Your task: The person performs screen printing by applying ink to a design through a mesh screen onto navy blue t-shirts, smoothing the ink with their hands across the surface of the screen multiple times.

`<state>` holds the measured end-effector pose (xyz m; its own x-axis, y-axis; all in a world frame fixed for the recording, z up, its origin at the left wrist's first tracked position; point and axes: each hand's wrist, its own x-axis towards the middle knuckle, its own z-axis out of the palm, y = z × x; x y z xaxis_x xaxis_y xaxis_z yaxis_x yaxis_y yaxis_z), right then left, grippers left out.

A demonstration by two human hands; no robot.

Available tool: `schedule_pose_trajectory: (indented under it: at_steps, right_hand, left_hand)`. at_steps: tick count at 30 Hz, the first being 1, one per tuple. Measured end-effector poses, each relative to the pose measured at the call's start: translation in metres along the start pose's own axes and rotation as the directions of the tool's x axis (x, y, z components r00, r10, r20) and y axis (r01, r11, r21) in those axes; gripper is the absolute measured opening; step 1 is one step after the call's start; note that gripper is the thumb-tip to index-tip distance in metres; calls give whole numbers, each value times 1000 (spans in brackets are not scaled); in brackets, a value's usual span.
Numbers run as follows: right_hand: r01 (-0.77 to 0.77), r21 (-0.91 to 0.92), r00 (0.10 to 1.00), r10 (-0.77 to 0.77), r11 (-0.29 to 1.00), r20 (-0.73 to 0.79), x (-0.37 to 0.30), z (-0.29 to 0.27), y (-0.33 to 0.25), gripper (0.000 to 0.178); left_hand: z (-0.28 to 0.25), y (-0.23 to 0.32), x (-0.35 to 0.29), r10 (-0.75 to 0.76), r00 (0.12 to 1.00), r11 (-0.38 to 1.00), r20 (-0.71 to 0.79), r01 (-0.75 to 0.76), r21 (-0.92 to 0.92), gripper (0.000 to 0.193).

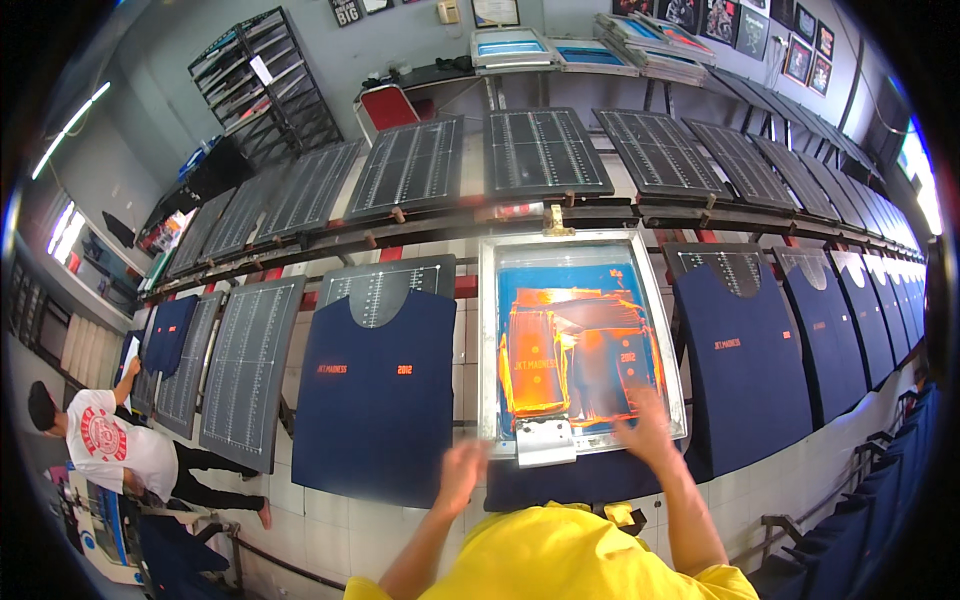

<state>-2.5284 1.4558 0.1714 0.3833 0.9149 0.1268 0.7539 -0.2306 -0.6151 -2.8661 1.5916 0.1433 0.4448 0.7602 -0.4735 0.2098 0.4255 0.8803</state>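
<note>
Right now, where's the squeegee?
In the head view the squeegee lies at the near edge of the printing screen, just right of centre, between the left hand and right hand.

right hand (pixel 648 432) on print screen (pixel 580 340) — left hand (pixel 462 475) off

I see long print bench (pixel 470 288): navy shirt (pixel 378 390) at 9 o'clock of framed screen (pixel 580 335), bare gridded pallets (pixel 545 150) at 12.
</note>
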Motion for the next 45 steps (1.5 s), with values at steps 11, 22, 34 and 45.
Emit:
schedule_pose_trajectory:
  at_steps: [11,22,34,45]
  right_hand:
    - [-165,675,946,310,719,-99,18,-17,118,61]
    - [-126,737,940,317,664,-124,12,-21,109,63]
    - [48,-4,982,-48,999,-180,16,4,38,57]
    - [464,-162,860,-399,871,319,21,29,-80,52]
  left_hand:
    - [10,-13,92,286,943,878,-167,-188,441,44]
    - [20,-11,87,374,892,865,-255,-237,442,37]
    - [23,9,71,440,867,839,-235,-304,450,41]
    - [33,30,12,580,720,566,381,-692,447,34]
